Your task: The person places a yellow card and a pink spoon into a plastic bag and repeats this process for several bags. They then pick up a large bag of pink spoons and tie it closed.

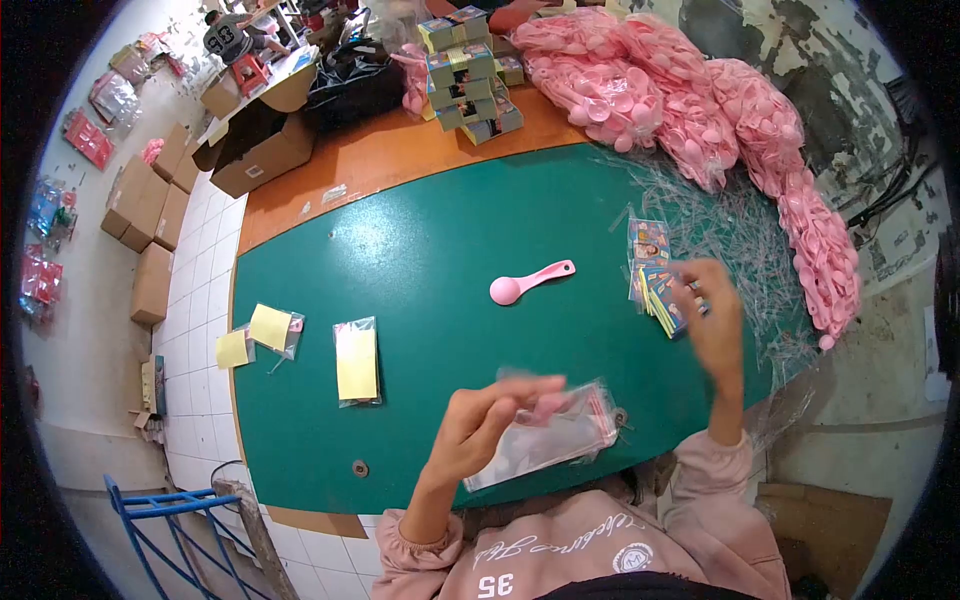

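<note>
My left hand is over a stack of clear plastic bags near the table's front edge; its fingers point right and are blurred, so a grip cannot be made out. My right hand is bent over a fanned pile of printed cards at the right; its fingertips are smeared by motion. More cards in clear film lie just behind that pile. A pink spoon lies alone on the green table top, bowl to the left.
Packets with yellow cards lie at the left. Bagged pink spoons and loose clear strips line the right. Behind stand card stacks and an open carton. Another person sits far back left.
</note>
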Demonstrator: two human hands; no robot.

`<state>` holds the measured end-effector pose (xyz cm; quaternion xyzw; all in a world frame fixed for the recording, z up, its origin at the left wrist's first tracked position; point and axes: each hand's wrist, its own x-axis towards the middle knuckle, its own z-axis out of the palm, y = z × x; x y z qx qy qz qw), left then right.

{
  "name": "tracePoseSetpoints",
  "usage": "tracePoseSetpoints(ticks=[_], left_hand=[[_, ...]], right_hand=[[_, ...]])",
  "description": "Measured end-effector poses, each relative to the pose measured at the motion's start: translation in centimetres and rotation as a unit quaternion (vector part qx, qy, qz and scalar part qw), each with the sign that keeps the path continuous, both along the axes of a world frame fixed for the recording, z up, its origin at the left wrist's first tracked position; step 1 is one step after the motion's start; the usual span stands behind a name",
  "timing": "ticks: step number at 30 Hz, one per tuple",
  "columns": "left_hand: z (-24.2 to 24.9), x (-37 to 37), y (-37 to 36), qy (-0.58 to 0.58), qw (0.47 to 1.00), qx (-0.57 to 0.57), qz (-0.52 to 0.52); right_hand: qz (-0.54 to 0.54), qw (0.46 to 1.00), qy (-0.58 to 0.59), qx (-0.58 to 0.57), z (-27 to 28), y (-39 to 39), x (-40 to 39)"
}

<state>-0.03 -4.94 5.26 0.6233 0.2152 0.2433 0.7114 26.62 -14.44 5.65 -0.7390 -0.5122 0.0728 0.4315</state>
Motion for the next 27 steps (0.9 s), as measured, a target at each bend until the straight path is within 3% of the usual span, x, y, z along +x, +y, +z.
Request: tracePoseSetpoints(ticks=[1, 2, 4, 6, 7, 9, 10, 11, 12, 14, 16, 20, 21, 23, 27], left_hand=[[-0.4, -0.4, 0.3, -0.091, 0.995, 0.032, -0.023], [-0.8, -0.7, 0.6, -0.182, 0.98, 0.063, -0.043], [-0.8, -0.7, 0.9, -0.214, 0.974, 0.068, -0.029], [-0.3, -0.6, 0.5, -0.21, 0.977, 0.04, 0.007], [-0.7, -0.8, 0.4, -0.223, 0.974, 0.037, 0.008], [0.0, -0.3, 0.7, -0.252, 0.966, 0.039, 0.047], [0.4, -0.1, 0.8, -0.283, 0.955, 0.042, 0.082], [0.7, -0.3, 0.8, -0.283, 0.954, 0.043, 0.083], [1.0, -0.4, 0.7, -0.224, 0.971, 0.028, 0.085], [1.5, -0.6, 0.9, -0.161, 0.983, 0.015, 0.091], [2.0, -0.4, 1.4, -0.018, 0.998, -0.003, 0.058], [0.9, 0.9, 1.1, 0.021, 0.992, -0.121, 0.018], [0.8, 1.2, 1.0, 0.022, 0.992, -0.122, 0.013], [0.6, 1.5, 0.8, 0.042, 0.991, -0.129, -0.011], [-0.1, 1.0, 0.9, 0.072, 0.995, -0.071, 0.004]], right_hand=[[-0.106, 0.991, -0.074, -0.041, -1.1, -0.2, 2.2], [-0.136, 0.98, -0.12, -0.082, -2.4, -0.6, 4.3], [-0.162, 0.965, -0.167, -0.123, -4.1, -1.2, 6.5], [-0.148, 0.972, -0.06, -0.172, -4.6, -1.2, 7.0], [-0.143, 0.973, -0.06, -0.173, -4.4, -1.0, 7.1], [-0.179, 0.962, 0.076, -0.193, -3.9, -0.6, 6.9], [-0.178, 0.962, 0.079, -0.193, -4.1, -0.7, 6.7], [-0.179, 0.968, 0.0, -0.178, -4.2, -0.7, 6.8], [-0.177, 0.967, -0.08, -0.163, -4.2, -0.8, 7.0], [-0.155, 0.969, -0.135, -0.136, -4.4, -1.4, 7.7], [-0.135, 0.967, -0.189, -0.108, -3.1, -1.1, 6.6], [-0.043, 0.988, 0.146, 0.009, 3.8, 0.3, -1.7], [-0.048, 0.988, 0.146, 0.01, 4.6, 0.6, -3.4], [0.057, 0.963, 0.252, 0.078, 5.6, 1.0, -5.4], [0.162, 0.967, 0.194, -0.038, 6.3, 1.2, -5.3]])
